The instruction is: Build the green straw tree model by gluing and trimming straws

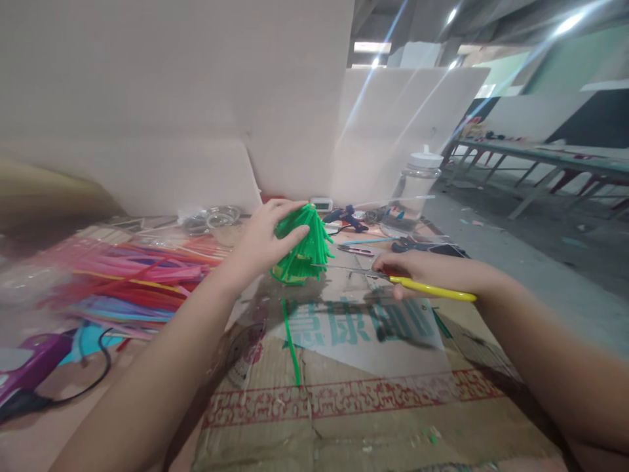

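The left hand [268,237] is part-closed on the upright green cone of thin strands [317,246], above the brown printed cardboard [255,410]; the right hand [417,265] is curled round yellow-handled metal scissors [427,288], tips by the lower strands; a light hold and level blades seem best.

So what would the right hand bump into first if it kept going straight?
Probably the green cone: the yellow tool in the right hand points at its lower strands. The tip looks very close or already touching, but depth is unclear.
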{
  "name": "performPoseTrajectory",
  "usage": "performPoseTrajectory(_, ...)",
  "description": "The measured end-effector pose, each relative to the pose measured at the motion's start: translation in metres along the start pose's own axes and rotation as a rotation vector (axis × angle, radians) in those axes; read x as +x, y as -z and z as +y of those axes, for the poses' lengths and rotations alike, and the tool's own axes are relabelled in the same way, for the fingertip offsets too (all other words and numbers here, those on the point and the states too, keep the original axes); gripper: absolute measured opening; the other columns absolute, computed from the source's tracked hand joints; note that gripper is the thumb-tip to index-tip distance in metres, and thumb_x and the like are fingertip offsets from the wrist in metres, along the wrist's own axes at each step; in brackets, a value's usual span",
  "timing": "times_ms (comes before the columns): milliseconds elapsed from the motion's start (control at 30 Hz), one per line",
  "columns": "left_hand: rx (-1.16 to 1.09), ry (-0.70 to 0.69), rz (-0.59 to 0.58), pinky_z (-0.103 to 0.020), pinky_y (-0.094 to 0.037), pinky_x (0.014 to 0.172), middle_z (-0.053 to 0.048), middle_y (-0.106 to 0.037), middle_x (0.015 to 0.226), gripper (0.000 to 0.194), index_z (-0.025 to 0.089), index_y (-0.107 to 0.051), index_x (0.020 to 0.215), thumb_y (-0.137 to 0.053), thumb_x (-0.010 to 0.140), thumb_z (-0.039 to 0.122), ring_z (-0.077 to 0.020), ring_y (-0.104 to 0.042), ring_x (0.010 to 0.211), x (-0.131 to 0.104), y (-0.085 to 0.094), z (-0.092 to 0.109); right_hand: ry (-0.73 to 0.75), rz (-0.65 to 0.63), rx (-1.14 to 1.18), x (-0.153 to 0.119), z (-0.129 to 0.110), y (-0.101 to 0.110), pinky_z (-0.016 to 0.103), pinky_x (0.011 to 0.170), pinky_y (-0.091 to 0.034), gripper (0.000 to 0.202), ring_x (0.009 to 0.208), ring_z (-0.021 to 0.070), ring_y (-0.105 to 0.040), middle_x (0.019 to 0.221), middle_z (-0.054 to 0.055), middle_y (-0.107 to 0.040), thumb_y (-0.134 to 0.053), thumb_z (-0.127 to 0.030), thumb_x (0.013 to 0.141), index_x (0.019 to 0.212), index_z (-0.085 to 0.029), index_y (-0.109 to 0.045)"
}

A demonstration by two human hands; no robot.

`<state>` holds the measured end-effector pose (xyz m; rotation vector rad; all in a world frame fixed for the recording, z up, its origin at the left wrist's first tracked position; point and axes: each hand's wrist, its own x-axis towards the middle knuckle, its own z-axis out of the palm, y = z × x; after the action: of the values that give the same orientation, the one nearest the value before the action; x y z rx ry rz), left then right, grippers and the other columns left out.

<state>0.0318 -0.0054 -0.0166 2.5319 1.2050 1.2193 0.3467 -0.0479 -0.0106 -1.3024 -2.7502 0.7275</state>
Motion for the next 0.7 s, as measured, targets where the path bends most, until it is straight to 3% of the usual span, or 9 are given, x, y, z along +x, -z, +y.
performPoseTrajectory(233, 0.006, -0.004, -0.012, -0.041, -0.040, 0.108, -0.007, -0.061, 0.126, 0.045, 0.022, -0.060, 0.130, -0.055, 0.090, 0.043, -0.0242, -0.055, 0.121, -0.0006, 0.0002, 0.0017, 0.013, 0.030, 0.036, 0.0060, 0.0000, -0.0036, 0.029, 0.067, -0.041, 0.046, 0.078, 0.0204, -0.054, 0.090, 0.006, -0.063, -0.054, -0.059, 0.085, 0.103, -0.017, -0.060)
performPoseTrajectory(700, -0.018, -0.040, -0.049, -0.041, -0.039, 0.109, -0.007, -0.061, 0.128, 0.046, 0.022, -0.060, 0.132, -0.055, 0.091, 0.042, -0.0247, -0.053, 0.122, -0.0022, 0.0031, 0.0062, 0.052, -0.028, 0.074, 0.0101, -0.0041, -0.0033, 0.027, 0.062, -0.036, 0.044, 0.070, 0.0157, -0.047, 0.077, 0.001, -0.055, -0.050, -0.061, 0.088, 0.092, -0.017, -0.056)
